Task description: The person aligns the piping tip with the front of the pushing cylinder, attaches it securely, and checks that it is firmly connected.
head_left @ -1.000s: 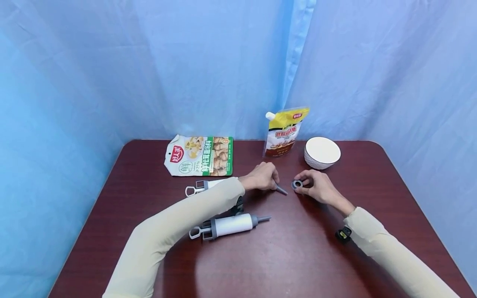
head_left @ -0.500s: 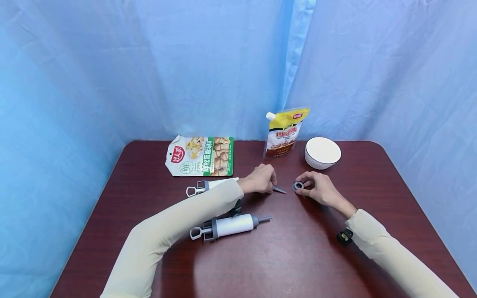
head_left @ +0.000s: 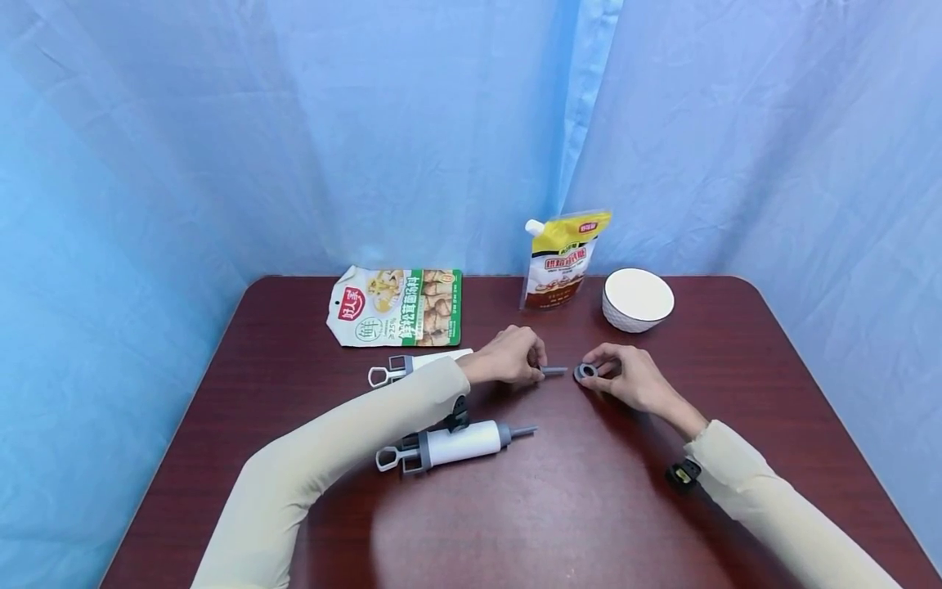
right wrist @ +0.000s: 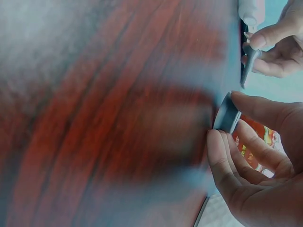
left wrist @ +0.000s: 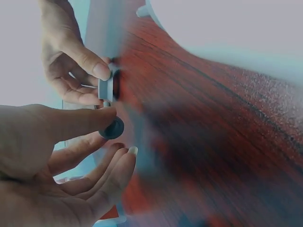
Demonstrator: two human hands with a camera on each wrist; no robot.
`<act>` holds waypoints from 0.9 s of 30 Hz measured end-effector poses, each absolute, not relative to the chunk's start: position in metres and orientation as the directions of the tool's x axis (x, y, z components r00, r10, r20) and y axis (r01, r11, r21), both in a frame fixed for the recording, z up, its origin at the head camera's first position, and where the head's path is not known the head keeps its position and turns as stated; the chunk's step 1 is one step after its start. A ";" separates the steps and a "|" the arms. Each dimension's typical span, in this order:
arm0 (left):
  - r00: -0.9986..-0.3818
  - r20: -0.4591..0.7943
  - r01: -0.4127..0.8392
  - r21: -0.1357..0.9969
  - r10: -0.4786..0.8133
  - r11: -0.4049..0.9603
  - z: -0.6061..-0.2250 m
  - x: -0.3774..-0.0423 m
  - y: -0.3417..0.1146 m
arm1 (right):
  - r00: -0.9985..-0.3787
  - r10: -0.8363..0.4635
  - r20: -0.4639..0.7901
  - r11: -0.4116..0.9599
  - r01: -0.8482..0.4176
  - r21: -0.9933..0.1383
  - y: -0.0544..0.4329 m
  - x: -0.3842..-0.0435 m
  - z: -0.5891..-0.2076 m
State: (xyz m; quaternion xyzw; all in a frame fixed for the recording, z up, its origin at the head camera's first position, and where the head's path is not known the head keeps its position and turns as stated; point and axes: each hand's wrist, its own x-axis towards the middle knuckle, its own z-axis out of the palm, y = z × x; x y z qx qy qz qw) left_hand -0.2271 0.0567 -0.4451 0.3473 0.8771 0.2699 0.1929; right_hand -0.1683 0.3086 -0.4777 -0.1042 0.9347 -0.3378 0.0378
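Note:
My left hand (head_left: 511, 355) pinches a grey tapered nozzle (head_left: 553, 370) between thumb and fingers, its thin tip pointing right. In the left wrist view the nozzle's round dark base (left wrist: 112, 128) faces the camera. Just to the right, my right hand (head_left: 631, 376) grips a grey ring-shaped cap (head_left: 586, 371) by its edges, the hole showing from above. Nozzle tip and cap are close together in the head view, with a small gap. A white syringe-like tube with a grey nozzle (head_left: 464, 442) lies below the left forearm. A second white tube (head_left: 434, 360) is partly hidden behind that arm.
At the back left lies a green and white food packet (head_left: 401, 307). A yellow and white spouted pouch (head_left: 562, 260) stands behind the hands, with a white bowl (head_left: 637, 300) to its right. The brown table (head_left: 574, 515) ends at blue curtains (head_left: 412, 131).
The nozzle has swung from slanting down to the right to nearly level. The cap shifted slightly right, then back left toward the nozzle tip. Both hands keep their hold.

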 end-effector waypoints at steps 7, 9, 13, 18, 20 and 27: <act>-0.710 -0.129 0.457 0.664 0.692 0.592 -0.436 -0.223 0.048 | -0.974 -0.228 -0.019 0.730 -0.158 -0.665 0.307 -0.166 -0.476; -0.714 -0.120 0.443 0.686 0.690 0.577 -0.434 -0.223 0.044 | -0.973 -0.231 -0.016 0.723 -0.161 -0.672 0.305 -0.164 -0.475; -0.715 -0.089 0.438 0.717 0.694 0.543 -0.433 -0.220 0.036 | -0.974 -0.229 0.001 0.700 -0.165 -0.695 0.302 -0.160 -0.474; -0.732 -0.041 0.437 0.737 0.681 0.515 -0.433 -0.217 0.025 | -0.982 -0.191 0.004 0.634 -0.127 -0.763 0.297 -0.156 -0.472; -0.737 -0.029 0.435 0.744 0.675 0.507 -0.432 -0.215 0.022 | -0.984 -0.173 0.028 0.603 -0.129 -0.787 0.294 -0.154 -0.470; -0.731 0.002 0.437 0.769 0.683 0.467 -0.427 -0.208 0.009 | -0.980 -0.151 0.126 0.484 -0.185 -0.855 0.284 -0.148 -0.462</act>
